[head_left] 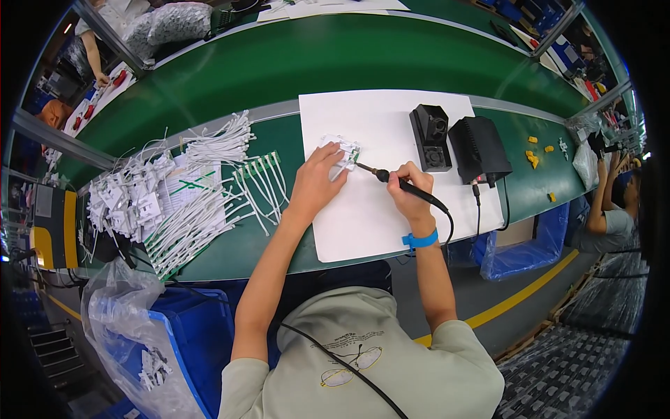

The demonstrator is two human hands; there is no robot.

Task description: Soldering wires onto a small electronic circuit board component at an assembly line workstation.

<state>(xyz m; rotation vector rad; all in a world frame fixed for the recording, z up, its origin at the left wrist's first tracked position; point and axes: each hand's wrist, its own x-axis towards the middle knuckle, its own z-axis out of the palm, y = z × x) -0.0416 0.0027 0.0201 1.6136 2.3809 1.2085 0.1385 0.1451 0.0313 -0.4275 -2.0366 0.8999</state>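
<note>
My right hand (413, 194) grips a black soldering iron (382, 174) like a pen. The iron's tip points left and reaches the edge of a small white plastic part (335, 143) with a bit of green circuit board on it. My left hand (318, 180) holds this part down on a large white sheet (377, 223), fingers over it and thumb at its near side. Whether the tip touches the board is too small to tell. A blue wrist strap (421, 240) circles my right wrist.
Right of my hands stand a black iron stand (430, 138) and a black soldering station (481, 150) with cables. Yellow pieces (532, 159) lie beyond. To the left are piled white parts (129, 199), white wires (188, 234) and green board strips (258, 167). A blue bin (199, 335) stands below. Other people work nearby.
</note>
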